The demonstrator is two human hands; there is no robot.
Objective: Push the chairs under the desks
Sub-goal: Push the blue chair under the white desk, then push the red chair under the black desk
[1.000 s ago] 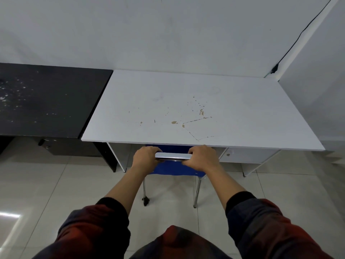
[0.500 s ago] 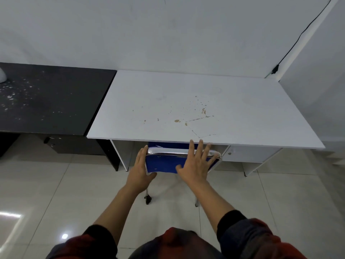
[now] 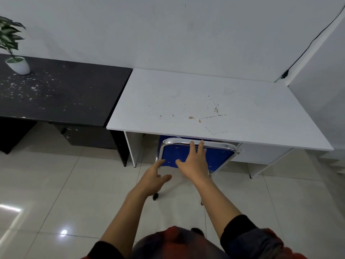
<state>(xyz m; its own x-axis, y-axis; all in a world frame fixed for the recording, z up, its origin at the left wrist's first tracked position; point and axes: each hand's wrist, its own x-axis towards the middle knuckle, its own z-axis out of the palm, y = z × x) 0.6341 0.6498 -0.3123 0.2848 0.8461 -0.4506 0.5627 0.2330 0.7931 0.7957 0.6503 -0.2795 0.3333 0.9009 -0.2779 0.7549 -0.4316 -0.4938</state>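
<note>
A blue chair (image 3: pixel 218 156) with a chrome frame stands tucked under the white desk (image 3: pixel 214 107); only its backrest and part of its legs show below the desk's front edge. My right hand (image 3: pixel 195 161) lies flat on the blue backrest with straight, spread fingers. My left hand (image 3: pixel 155 177) hovers with relaxed fingers just off the backrest's lower left corner and holds nothing.
A black desk (image 3: pixel 61 90) adjoins the white one on the left and carries a potted plant (image 3: pixel 14 58) at its far left. Its black drawer unit (image 3: pixel 87 136) sits below. Walls close the back and right. Glossy tiled floor (image 3: pixel 56 193) spreads around me.
Both hands let go of the backrest's top rail and opened. The left hand then came away from the chair's left edge, while the right stays flat on the backrest. I have stepped back.
</note>
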